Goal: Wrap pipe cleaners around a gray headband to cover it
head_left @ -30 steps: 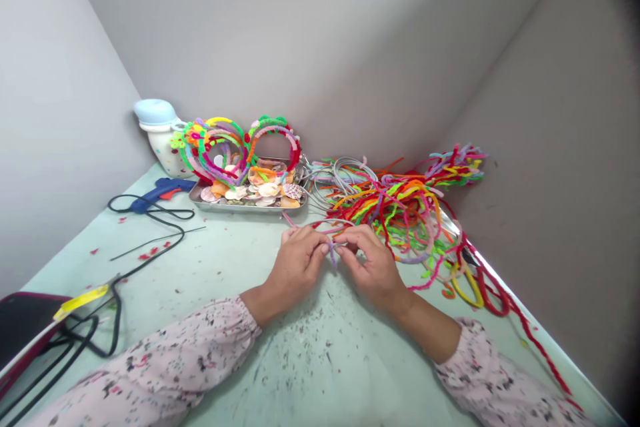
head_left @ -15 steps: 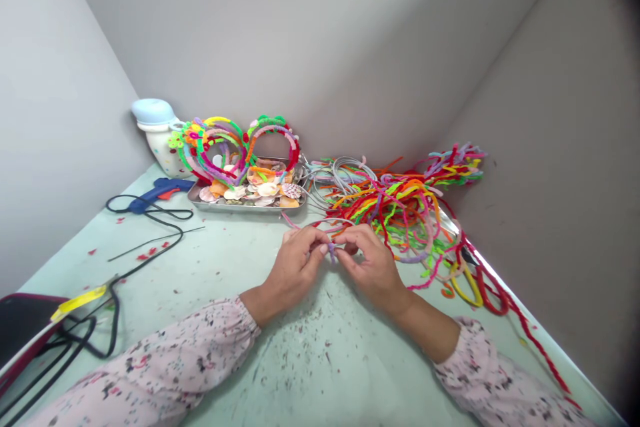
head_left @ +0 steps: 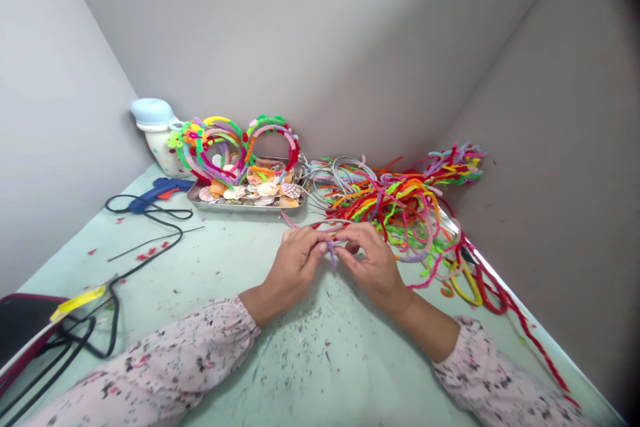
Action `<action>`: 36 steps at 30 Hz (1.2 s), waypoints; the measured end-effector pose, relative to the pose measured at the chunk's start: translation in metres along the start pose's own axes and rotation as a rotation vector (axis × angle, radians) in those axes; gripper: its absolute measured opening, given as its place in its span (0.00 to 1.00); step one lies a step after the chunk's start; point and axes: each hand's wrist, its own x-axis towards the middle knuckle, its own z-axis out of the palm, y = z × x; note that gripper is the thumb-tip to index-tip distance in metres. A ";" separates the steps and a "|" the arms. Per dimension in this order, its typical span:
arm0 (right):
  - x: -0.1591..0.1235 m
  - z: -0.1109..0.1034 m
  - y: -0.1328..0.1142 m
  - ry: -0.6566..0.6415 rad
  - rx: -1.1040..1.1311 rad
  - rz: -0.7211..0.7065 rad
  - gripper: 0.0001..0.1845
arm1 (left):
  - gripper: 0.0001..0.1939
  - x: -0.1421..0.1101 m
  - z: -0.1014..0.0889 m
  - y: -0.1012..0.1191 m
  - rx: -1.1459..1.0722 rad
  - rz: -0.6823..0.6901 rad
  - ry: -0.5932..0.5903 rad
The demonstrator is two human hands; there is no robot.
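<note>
A short purple pipe cleaner [head_left: 332, 253] shows between my fingertips at the middle of the table, its loose end pointing down. My left hand [head_left: 295, 260] pinches it from the left with thumb and forefinger. From the right, my right hand [head_left: 370, 263] grips it the same way, the two hands' fingertips nearly meeting. Just beyond my hands runs a pale thin band [head_left: 327, 221], partly hidden; whether it joins the purple piece I cannot tell. A heap of colourful pipe cleaners [head_left: 395, 203] lies close behind my right hand.
A metal tray [head_left: 245, 212] of seashells [head_left: 267, 190] holds pipe-cleaner-wrapped headbands [head_left: 273, 127]. To its left are a blue glue gun [head_left: 155, 195] with a black cord and a white bottle [head_left: 163, 140]. Yellow and red scissor handles [head_left: 467, 283] lie at right, near the table edge.
More of the purple pipe cleaner's end now hangs below my fingertips, straighter than before. Both hands have stayed almost in place.
</note>
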 end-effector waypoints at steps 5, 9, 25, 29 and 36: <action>-0.002 0.001 0.000 0.006 -0.033 -0.023 0.15 | 0.10 0.001 0.001 -0.002 -0.004 -0.012 0.003; -0.003 0.000 0.000 -0.012 -0.030 -0.018 0.15 | 0.10 0.000 0.001 -0.001 -0.032 -0.018 -0.018; -0.001 0.000 -0.001 -0.024 -0.008 -0.023 0.10 | 0.10 0.000 0.001 0.001 -0.003 -0.032 -0.004; -0.001 0.000 0.000 -0.023 -0.007 -0.028 0.10 | 0.10 0.001 0.001 0.001 0.007 -0.006 -0.016; -0.002 -0.001 0.002 -0.041 0.003 -0.020 0.09 | 0.11 0.001 0.000 0.002 0.062 0.001 -0.014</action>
